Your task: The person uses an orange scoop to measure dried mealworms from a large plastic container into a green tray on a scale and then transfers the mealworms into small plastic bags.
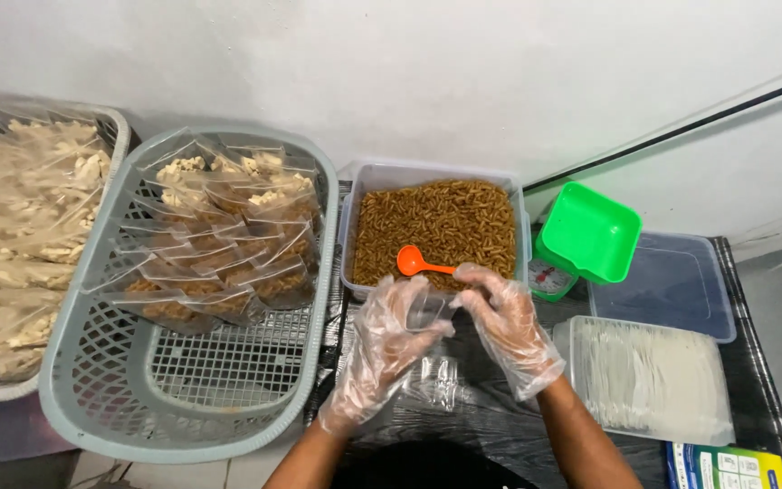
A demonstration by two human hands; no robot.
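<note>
1. The table (753, 299) is covered in black plastic; its right edge runs down the right of the view, and the far side ends at a white wall (409, 72). The only bare patch lies near the person, just under and between the hands.
2. The left hand (386, 349) and right hand (504, 326), both in clear disposable gloves, meet over that patch, just near of the tub.
3. Between them is a small clear plastic bag (429, 312). The left fingers are curled around its left side and the right fingers pinch its right side; both hands are closed on it. The bag is see-through and thin, so its outline is hard to trace.
4. Just far of the hands stands a clear tub (359, 181) full of brown twisted snack pieces, with an orange scoop (414, 263) lying on them, handle pointing right toward the right hand.
5. Left of the tub, a grey basket (92, 398) holds filled bags (219, 244) at its far end; its near end is bare mesh.
6. Further left, a second basket (119, 122) is piled with pale filled bags.
7. Right of the tub sit a green scale (586, 235), a blue lid (681, 285) and a stack of empty bags (649, 380), closing in the right side.
</note>
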